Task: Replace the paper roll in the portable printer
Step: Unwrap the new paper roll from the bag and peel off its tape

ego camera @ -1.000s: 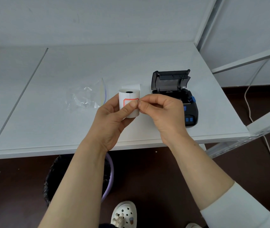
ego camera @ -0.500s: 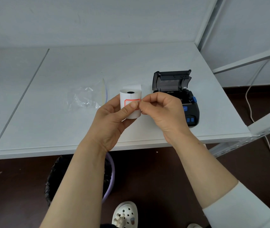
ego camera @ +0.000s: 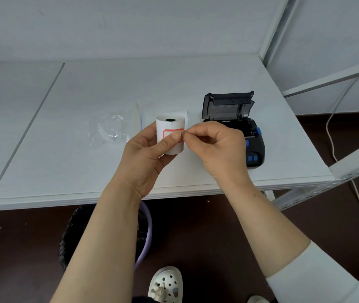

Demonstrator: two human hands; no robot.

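My left hand (ego camera: 145, 158) grips a white paper roll (ego camera: 171, 125) upright above the table, thumb pressed on its red-bordered sticker. A loose flap of paper stands up behind the roll. My right hand (ego camera: 216, 149) pinches at the sticker's right edge with thumb and forefinger. Just right of my hands, the black portable printer (ego camera: 251, 147) with blue buttons sits on the white table (ego camera: 196, 84), its lid (ego camera: 228, 106) swung up and open. My right hand hides part of the printer's paper bay.
A crumpled clear plastic bag (ego camera: 113, 127) lies on the table left of the roll. A dark bin with a purple rim (ego camera: 145, 228) stands under the table edge. White shelf posts (ego camera: 274, 27) and a hanging cable (ego camera: 331, 136) are at the right.
My hands and the roll have stayed nearly in place. My right fingers have shifted slightly along the sticker's right edge.
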